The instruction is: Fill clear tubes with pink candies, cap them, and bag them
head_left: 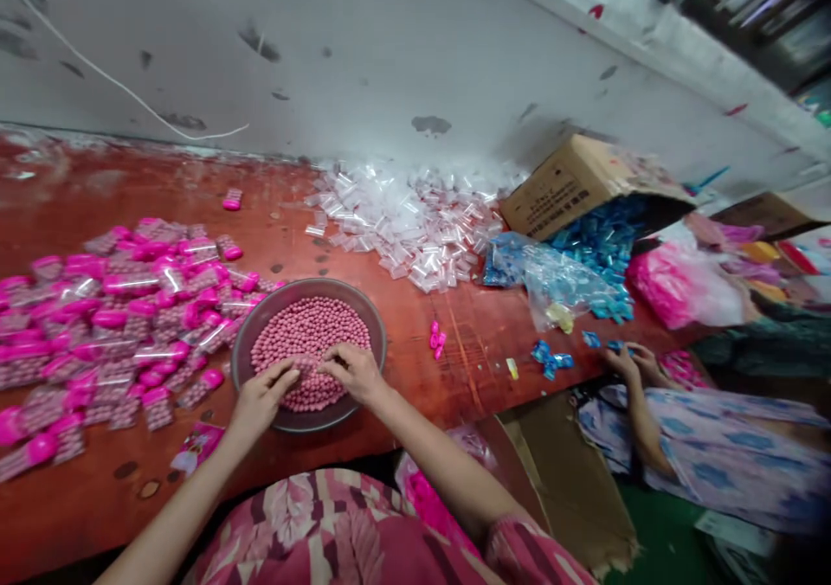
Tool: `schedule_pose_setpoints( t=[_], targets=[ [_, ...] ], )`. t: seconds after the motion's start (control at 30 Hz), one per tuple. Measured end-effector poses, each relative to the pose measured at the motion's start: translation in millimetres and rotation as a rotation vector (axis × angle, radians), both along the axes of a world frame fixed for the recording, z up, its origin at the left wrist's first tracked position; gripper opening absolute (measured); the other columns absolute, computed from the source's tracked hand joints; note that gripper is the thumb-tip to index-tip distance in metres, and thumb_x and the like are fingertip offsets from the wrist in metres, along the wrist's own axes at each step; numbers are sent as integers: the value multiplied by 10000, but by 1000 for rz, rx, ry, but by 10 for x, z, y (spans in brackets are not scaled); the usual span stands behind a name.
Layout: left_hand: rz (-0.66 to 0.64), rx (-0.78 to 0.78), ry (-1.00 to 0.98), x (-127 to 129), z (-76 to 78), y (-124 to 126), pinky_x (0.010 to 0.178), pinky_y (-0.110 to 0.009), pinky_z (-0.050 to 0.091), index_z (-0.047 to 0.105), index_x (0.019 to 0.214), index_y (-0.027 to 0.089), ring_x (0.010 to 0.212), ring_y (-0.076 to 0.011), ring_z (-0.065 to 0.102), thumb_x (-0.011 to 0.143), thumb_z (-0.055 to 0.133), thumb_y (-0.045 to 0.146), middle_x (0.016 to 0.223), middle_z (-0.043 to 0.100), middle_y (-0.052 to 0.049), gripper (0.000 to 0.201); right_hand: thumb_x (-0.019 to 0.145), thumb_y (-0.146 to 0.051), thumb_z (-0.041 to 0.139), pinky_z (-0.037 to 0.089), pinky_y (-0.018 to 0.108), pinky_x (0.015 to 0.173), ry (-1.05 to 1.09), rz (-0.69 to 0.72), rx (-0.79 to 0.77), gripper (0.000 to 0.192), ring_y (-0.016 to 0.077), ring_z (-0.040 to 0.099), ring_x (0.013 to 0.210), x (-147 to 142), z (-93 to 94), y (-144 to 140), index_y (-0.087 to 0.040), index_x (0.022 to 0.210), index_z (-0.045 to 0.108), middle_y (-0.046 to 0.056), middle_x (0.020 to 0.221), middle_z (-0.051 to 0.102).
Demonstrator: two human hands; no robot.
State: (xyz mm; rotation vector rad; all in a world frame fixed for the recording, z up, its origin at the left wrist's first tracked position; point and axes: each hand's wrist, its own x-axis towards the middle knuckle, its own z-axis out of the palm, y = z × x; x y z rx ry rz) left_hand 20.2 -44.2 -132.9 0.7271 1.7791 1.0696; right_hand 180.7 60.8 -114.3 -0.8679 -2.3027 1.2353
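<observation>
Now both hands' fingers [286,379] curled, pinching into pink beads [305,330] at bowl [376,343] near edge.

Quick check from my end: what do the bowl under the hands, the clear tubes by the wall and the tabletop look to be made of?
The bowl looks like dull grey metal, with a thin rim and a soft sheen. The clear tubes look like glossy transparent plastic that catches glints. The tabletop seems to be red-brown lacquered wood or laminate, glossy and worn in spots; which of the two is unclear.

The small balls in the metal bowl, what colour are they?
The balls in the bowl are dusty pink, seen best in the head view.
</observation>
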Motion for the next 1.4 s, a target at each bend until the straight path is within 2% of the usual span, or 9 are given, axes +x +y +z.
schedule_pose_setpoints(
  t=[0.17,0.27,0.43,0.73,0.93,1.07,1.17,1.27,1.4],
  targets=[
    [144,-32,-216,-37,52,6,754,-377,517,575,1059,154,861,-241,617,631,637,464,1040,634,-88,532,772,-348,558,432,224,755,-200,-291,-46,313,134,571,846,485,-176,134,-256,1071,548,17,1021,611],
    [166,20,-376,83,181,79,726,-356,535,560,1067,172,876,-235,611,668,628,409,1088,606,-85,469,845,-323,419,427,228,756,-434,-602,-71,257,138,572,860,1034,-330,411,-195,1006,575,47,971,621],
    [148,4,-602,352,269,236,763,-375,522,587,982,182,864,-217,614,688,636,328,1033,625,-60,332,817,-298,432,405,325,751,-722,-797,-91,251,217,575,836,1733,-625,855,-143,896,613,114,869,611],
    [57,-98,-573,569,303,404,762,-375,512,592,953,141,847,-224,611,624,673,402,945,645,-76,428,745,-306,554,388,332,757,-858,-790,-126,212,238,541,946,1676,-891,931,-173,905,591,125,984,564],
    [92,-81,-625,610,235,409,774,-330,494,625,927,175,850,-203,598,609,693,374,942,641,-46,381,774,-332,496,426,288,650,-653,-772,-111,236,184,591,719,1585,-631,835,-153,907,571,59,757,618],
    [44,-29,-635,726,317,510,739,-298,491,655,881,180,818,-199,591,586,711,368,875,647,-45,355,747,-343,525,443,246,595,-424,-652,-57,232,146,572,644,1141,-261,619,-185,908,579,15,775,624],
    [12,43,-689,787,427,576,710,-282,489,650,872,187,761,-176,586,604,700,361,818,636,-33,324,740,-258,544,437,261,712,-164,-448,-66,190,161,568,785,728,68,356,-199,910,606,34,856,628],
    [47,91,-772,754,487,560,685,-277,494,630,890,202,729,-152,574,636,684,338,817,616,-19,293,790,-233,483,436,286,763,40,-284,-303,230,156,570,816,470,327,118,-236,985,605,27,897,635],
    [-1,115,-793,647,493,440,687,-270,488,613,917,197,751,-149,566,694,643,316,847,607,-26,255,790,-374,516,478,330,727,325,-291,-922,269,157,595,767,406,445,-52,-194,966,612,48,896,628]
  ],
)
